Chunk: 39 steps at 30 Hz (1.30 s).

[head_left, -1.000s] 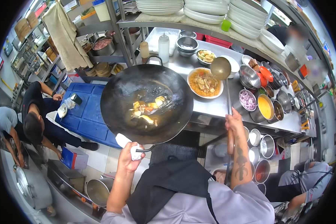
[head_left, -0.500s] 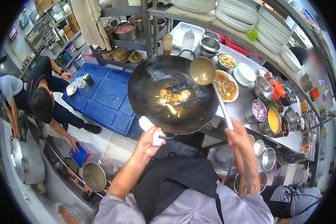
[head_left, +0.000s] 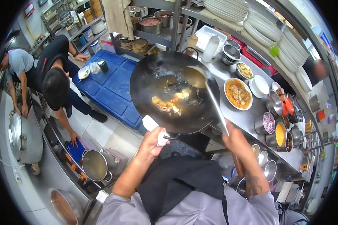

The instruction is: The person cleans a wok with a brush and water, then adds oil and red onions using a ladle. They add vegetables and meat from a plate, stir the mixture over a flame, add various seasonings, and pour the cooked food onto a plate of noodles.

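A large dark wok [head_left: 148, 71] is held up in front of me, with pieces of food [head_left: 172, 103] in brown liquid inside it. My left hand [head_left: 152, 142] is closed on the wok's near handle, with a folded white cloth [head_left: 151, 123] between palm and metal. In my right hand [head_left: 235, 138] is the long handle of a metal ladle [head_left: 195, 77], whose bowl rests over the upper right part of the wok. Right of the wok stands a white plate [head_left: 238, 93] of rice with meat on top.
A blue lidded container [head_left: 109, 90] stands beyond the wok to the left. Two people [head_left: 56, 84] [head_left: 20, 67] bend over at the far left near pots [head_left: 95, 165]. Bowls, sauce pots [head_left: 281, 134] and a steel counter [head_left: 223, 120] lie to the right, below shelved plates [head_left: 263, 30].
The ladle bowl has dropped lower into the wok, and the food has shifted within it. My view has turned left, so the surroundings sit further right. The co-worker's hand is lower over the blue box.
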Available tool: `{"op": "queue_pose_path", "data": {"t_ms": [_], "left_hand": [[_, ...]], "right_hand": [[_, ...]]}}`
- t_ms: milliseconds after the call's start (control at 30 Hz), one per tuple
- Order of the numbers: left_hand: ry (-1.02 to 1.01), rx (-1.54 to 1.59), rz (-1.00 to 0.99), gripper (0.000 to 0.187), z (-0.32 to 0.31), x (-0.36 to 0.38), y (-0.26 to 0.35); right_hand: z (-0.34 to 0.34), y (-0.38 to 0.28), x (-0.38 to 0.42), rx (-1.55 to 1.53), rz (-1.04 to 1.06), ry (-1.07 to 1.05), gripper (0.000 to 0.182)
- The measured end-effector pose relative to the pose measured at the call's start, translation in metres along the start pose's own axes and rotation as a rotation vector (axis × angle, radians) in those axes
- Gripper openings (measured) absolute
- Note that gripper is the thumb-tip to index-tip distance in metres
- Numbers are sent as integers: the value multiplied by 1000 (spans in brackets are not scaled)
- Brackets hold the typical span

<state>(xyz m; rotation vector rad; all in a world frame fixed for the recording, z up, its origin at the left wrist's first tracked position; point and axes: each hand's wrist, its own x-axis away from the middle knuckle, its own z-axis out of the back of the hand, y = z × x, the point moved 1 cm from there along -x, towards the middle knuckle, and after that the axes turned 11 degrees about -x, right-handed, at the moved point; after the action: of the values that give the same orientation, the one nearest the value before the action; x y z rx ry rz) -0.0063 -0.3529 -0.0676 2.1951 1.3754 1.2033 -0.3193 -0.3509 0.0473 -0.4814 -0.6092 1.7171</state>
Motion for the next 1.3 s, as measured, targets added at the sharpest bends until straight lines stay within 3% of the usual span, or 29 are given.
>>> {"op": "queue_pose_path", "data": {"t_ms": [100,167,267,367,400,500,567,633,733,833,867,933,967,1067,1100,1167,1233,1300], "left_hand": [[50,1,-92,12,6,3,7],[95,-68,-123,10,13,2,10],[112,-21,-131,10,27,5,18],[133,15,-130,9,42,10,21],[132,19,-140,9,45,11,23],[162,-6,-218,6,44,19,30],[212,-57,-272,6,39,23,31],[260,-112,-330,8,37,23,30],[263,-206,-439,17,36,21,26],[257,-229,-474,23,41,24,18],[283,-251,-400,25,45,28,17],[309,-229,-327,22,63,26,5],[332,-206,-257,19,69,29,2],[321,-100,-146,14,85,36,-6],[301,-59,-94,12,90,37,-8],[289,-49,-42,9,95,42,-5],[216,30,-3,10,96,43,-4],[210,54,-3,11,99,39,-4]], "right_hand": [[-23,-13,-19,27,-127,-5,59],[-43,-35,-17,18,-136,-124,60],[-45,-55,-8,-146,81,-295,58],[-30,-89,-6,-111,-50,-281,58],[-27,-84,-10,-98,16,-227,58],[-11,-84,-25,39,-57,-177,55],[-11,-80,-38,-44,-163,-218,49],[-13,-96,-42,-264,-343,-308,35],[-36,-109,-42,-605,-399,-477,13],[-59,-150,-39,-943,-663,-568,12],[-61,-158,-40,-943,-662,-572,12],[-67,-167,-42,-1251,-908,-650,22],[-72,-159,-44,-1248,-909,-665,22],[-91,-114,-48,-1774,-1001,-783,36],[-93,-102,-43,-1767,-1006,-795,36],[-97,-79,-28,-1958,-857,-861,38],[-102,-62,-6,-1993,-742,-767,45],[-99,-53,1,-1968,-774,-679,42]]}}
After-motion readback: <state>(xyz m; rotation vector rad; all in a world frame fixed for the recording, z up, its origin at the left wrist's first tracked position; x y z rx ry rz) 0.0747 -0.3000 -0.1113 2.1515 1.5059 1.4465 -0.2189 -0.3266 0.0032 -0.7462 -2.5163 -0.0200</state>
